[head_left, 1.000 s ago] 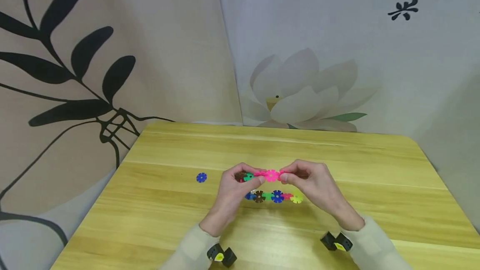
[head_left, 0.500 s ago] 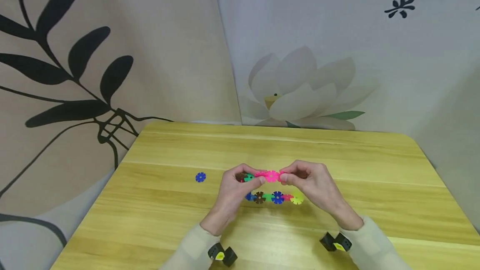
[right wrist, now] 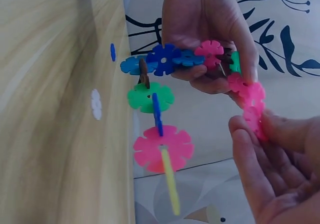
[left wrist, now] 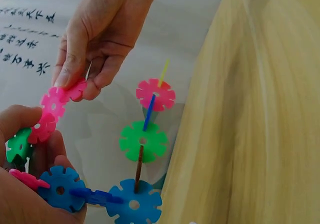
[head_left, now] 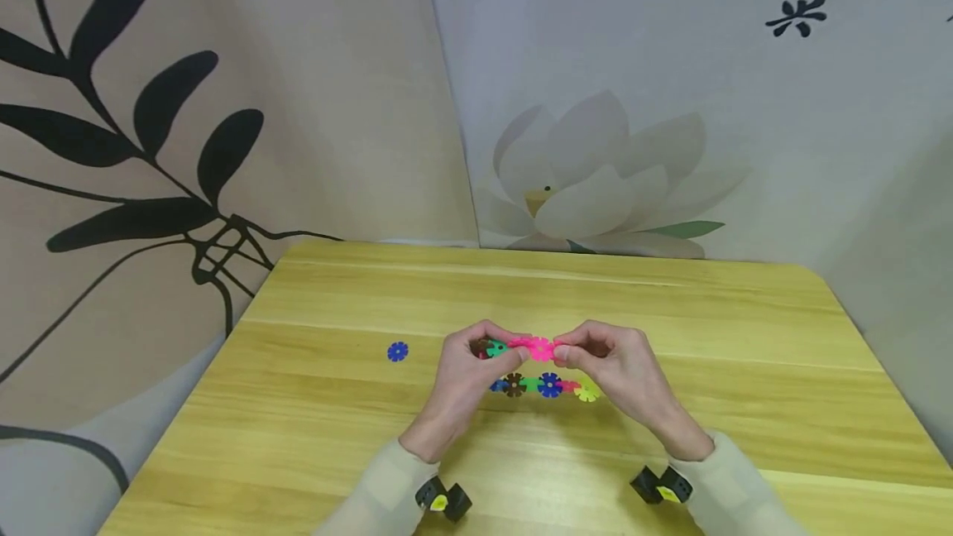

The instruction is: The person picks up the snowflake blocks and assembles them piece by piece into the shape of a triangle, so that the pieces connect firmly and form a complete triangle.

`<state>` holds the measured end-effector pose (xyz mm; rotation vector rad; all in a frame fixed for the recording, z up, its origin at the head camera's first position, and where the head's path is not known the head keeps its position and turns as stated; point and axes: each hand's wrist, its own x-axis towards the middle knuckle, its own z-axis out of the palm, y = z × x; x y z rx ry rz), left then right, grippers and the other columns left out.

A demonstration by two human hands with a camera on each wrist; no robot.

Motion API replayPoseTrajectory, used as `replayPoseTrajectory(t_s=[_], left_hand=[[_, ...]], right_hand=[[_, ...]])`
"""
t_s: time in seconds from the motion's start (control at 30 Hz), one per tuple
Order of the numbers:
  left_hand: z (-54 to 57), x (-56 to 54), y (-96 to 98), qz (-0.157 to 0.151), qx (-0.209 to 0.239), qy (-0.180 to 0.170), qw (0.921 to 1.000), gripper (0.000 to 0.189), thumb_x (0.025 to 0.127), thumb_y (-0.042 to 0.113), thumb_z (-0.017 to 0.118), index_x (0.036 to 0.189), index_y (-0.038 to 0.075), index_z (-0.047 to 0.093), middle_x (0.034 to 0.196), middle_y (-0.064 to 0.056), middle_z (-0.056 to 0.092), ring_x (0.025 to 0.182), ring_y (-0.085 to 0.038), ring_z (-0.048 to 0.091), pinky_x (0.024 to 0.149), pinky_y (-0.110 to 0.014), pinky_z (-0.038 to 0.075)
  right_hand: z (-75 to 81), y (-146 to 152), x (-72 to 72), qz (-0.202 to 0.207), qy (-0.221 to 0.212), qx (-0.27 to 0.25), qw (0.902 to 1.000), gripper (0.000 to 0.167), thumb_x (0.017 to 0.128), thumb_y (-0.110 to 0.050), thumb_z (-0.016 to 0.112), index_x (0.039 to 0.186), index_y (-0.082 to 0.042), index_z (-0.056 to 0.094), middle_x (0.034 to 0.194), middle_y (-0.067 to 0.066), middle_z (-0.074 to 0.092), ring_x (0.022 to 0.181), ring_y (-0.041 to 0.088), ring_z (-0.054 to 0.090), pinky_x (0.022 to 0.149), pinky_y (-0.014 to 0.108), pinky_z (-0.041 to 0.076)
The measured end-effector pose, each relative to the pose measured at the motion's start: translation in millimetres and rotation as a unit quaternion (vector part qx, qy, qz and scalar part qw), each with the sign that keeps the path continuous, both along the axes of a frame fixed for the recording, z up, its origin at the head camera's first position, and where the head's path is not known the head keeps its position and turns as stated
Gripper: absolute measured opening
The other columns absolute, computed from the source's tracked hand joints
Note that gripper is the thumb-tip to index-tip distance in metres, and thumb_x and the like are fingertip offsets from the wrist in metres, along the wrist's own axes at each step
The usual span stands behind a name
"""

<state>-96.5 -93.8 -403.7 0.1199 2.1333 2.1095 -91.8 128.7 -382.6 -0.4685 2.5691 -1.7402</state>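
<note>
A chain of interlocking notched plastic flower discs hangs between and below the hands. My left hand (head_left: 465,370) grips it around the green disc (left wrist: 19,145) and a pink disc (left wrist: 43,128), the thumb lying against the pink one. On the chain's upper end, my right hand (head_left: 625,362) pinches the end pink disc (left wrist: 76,90) between thumb and fingers. A middle pink disc (head_left: 541,348) shows between the two hands. Lower down, the chain runs through blue discs (right wrist: 163,59), a brown one (head_left: 514,385) and a green one (right wrist: 150,97) to a yellow disc (right wrist: 171,184) at the other end.
A loose blue disc (head_left: 398,351) lies flat on the wooden table (head_left: 298,420), left of the hands. The right wrist view also shows a loose white disc (right wrist: 96,104) on the tabletop. Behind the table stands a printed backdrop (head_left: 357,106).
Both hands keep their hold on the pink discs and have hardly moved. The hanging part of the chain sits slightly higher in the head view.
</note>
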Motion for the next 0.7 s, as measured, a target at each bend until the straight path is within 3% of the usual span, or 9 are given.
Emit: replayPoseTrajectory(t_s=[0.23, 0.47, 0.7], left_hand=[[-6.1, -0.3, -1.9, 0.013, 0.01, -0.011, 0.9998, 0.02, 0.087, 0.019, 0.083, 0.102, 0.008, 0.074, 0.104, -0.005, 0.072, 0.086, -0.025, 0.052, 0.07, -0.028, 0.043], [-8.0, -1.8, -5.0, 0.025, 0.013, -0.017, 0.9995, 0.02, 0.087, 0.019, 0.083, 0.103, 0.009, 0.075, 0.09, -0.004, 0.059, 0.082, -0.02, 0.049, 0.069, -0.028, 0.043], [-9.5, -5.4, -14.2, 0.037, 0.018, -0.019, 0.999, 0.019, 0.088, 0.019, 0.082, 0.101, 0.008, 0.075, 0.087, -0.004, 0.056, 0.081, -0.021, 0.047, 0.071, -0.029, 0.04]], right_hand=[[-3.2, -1.0, -2.2, 0.014, -0.04, 0.002, 0.9991, 0.018, 0.095, -0.023, 0.077, 0.106, -0.009, 0.077, 0.094, 0.002, 0.077, 0.083, 0.016, 0.074, 0.073, 0.029, 0.061], [-7.5, 2.0, -6.7, 0.028, -0.03, 0.035, 0.9986, 0.032, 0.1, -0.033, 0.071, 0.12, -0.009, 0.073, 0.107, 0.002, 0.075, 0.094, 0.021, 0.074, 0.082, 0.028, 0.06], [-10.7, 8.1, -14.4, 0.028, -0.006, 0.042, 0.9987, 0.027, 0.106, -0.031, 0.061, 0.123, -0.013, 0.072, 0.117, 0.002, 0.074, 0.105, 0.025, 0.072, 0.09, 0.036, 0.059]])
